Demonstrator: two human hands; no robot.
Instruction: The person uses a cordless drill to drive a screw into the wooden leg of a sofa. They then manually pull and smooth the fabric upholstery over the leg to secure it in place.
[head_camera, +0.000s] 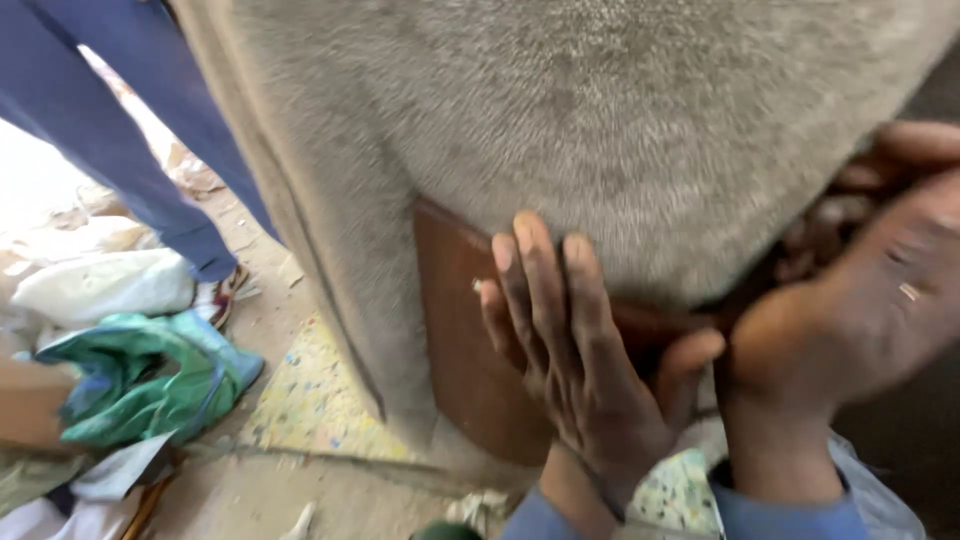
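Note:
A large piece covered in grey plush fabric fills the upper middle of the view. Below the fabric's edge shows a bare brown panel. My left hand lies flat, fingers together and pointing up, pressed where the fabric meets the panel. My right hand is at the right edge of the piece, its fingers curled round the fabric's lower edge. Both wrists come out of blue sleeves at the bottom.
Another person's legs in blue trousers stand at the upper left. A green cloth and a white bag lie on the dusty floor at left. A speckled yellow sheet lies under the piece.

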